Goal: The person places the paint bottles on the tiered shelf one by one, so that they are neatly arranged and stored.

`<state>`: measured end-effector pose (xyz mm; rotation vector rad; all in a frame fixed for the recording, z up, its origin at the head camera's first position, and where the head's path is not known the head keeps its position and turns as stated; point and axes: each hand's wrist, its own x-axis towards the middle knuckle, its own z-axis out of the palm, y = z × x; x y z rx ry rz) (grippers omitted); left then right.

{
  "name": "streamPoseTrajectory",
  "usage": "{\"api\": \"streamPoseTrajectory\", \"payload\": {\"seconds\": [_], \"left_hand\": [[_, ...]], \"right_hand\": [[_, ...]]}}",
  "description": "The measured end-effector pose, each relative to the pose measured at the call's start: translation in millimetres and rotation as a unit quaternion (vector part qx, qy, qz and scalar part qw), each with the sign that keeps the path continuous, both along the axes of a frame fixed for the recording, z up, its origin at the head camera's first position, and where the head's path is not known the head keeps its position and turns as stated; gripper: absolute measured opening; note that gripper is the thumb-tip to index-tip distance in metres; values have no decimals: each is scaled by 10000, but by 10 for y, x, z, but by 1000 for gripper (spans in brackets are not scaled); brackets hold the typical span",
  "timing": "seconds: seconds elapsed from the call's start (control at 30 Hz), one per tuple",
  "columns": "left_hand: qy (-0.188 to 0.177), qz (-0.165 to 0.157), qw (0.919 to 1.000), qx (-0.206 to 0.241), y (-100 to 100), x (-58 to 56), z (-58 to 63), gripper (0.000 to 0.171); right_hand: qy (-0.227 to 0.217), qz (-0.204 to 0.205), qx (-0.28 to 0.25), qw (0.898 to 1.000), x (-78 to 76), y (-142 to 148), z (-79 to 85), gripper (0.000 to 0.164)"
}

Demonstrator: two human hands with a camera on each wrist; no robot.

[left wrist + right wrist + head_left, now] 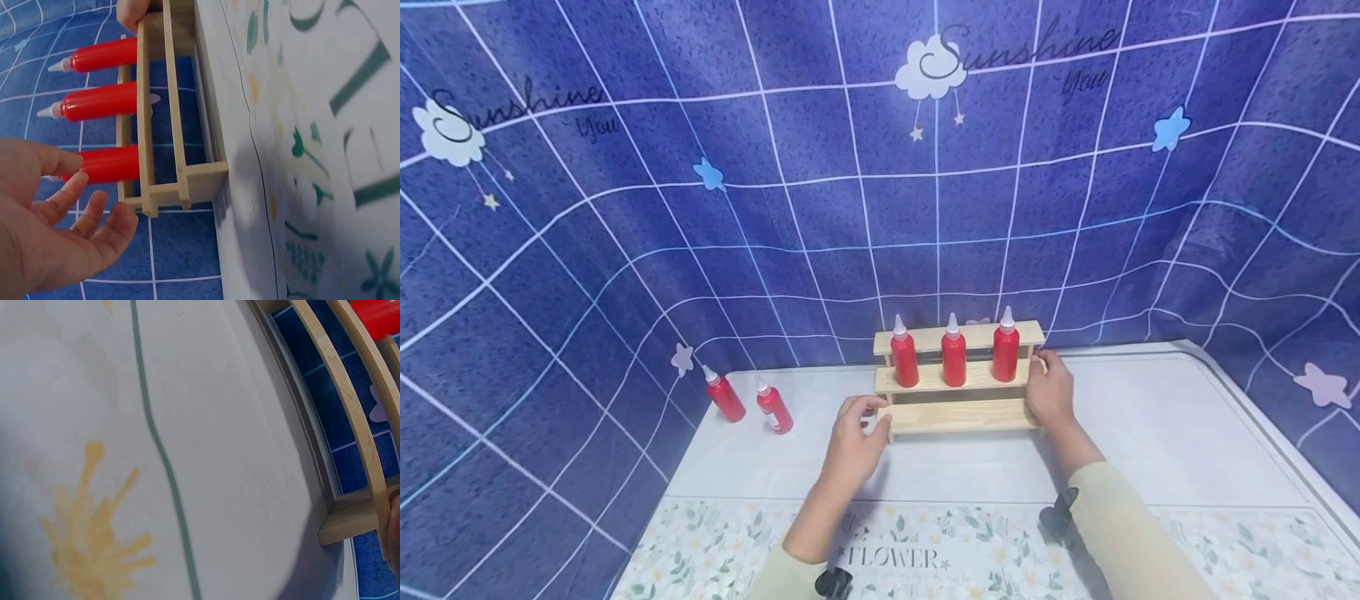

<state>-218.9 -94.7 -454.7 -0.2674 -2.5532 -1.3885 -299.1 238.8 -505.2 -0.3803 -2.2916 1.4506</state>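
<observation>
A small tiered wooden rack (962, 414) stands on the white table near the back wall. Three red squeeze bottles (953, 358) with pointed pale caps stand upright in a row on its middle step. My right hand (1051, 390) grips the rack's right end; only a sliver of it shows at the edge of the right wrist view. At the rack's left end is my left hand (856, 437), its thumb and fingers loosely bent and spread. In the left wrist view the fingers (94, 215) hold nothing, their tips close by the rack's end.
Two more red bottles (725, 397) (774, 408) stand on the table to the left. A blue gridded curtain (820, 208) with clouds and stars hangs behind and at both sides. A flower-printed mat section (715, 542) covers the table's front.
</observation>
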Motion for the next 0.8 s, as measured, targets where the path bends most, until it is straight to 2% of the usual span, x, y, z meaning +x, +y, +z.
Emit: {"api": "streamPoseTrajectory", "payload": {"seconds": [0.2, 0.43, 0.63, 0.8], "left_hand": [[17, 133, 9999, -24, -70, -16, 18, 28], [108, 233, 9995, -156, -130, -34, -20, 32], [25, 407, 9986, -336, -176, -30, -20, 43], [100, 443, 9978, -478, -244, -38, -10, 52]], "right_hand": [[-11, 18, 11, 10000, 15, -10, 17, 45], [-9, -11, -17, 10000, 14, -6, 19, 44], [-51, 11, -21, 10000, 5, -3, -10, 46], [15, -20, -29, 10000, -5, 0, -15, 44]]}}
